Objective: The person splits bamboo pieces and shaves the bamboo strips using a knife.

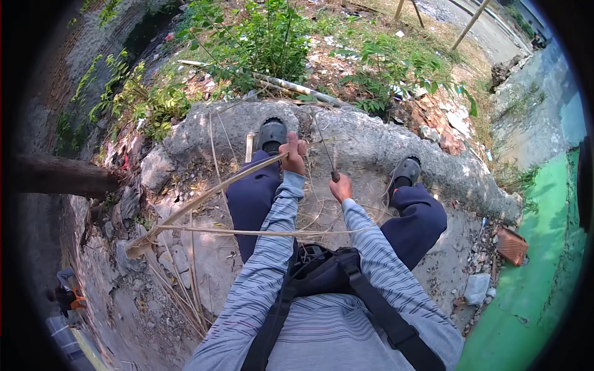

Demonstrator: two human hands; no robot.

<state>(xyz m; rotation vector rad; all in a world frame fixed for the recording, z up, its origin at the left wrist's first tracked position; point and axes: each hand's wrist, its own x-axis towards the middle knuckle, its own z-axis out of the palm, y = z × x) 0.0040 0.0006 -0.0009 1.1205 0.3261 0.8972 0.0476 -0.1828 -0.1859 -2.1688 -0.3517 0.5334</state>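
Note:
My left hand (293, 154) is closed round one end of a long, dry tan stalk (213, 198), its thumb up. From there the stalk slants down to the left and widens into a frayed base (141, 246). A thin strip (247, 232) runs from near that base across my left forearm toward the right one. In my right hand (341, 187) is the dark handle of a knife (335, 175). Its slim blade points up and away, apart from the stalk. Both hands are between my dark shoes, the left one close to my left shoe (273, 133).
A rough concrete kerb (352, 133) curves in front of my feet, with green bushes (272, 43) and litter beyond. A tree trunk (68, 174) juts in at left. Loose dry strips (185, 303) lie at lower left. A green-painted wall (520, 303) stands at right. Another person (67, 294) is at far lower left.

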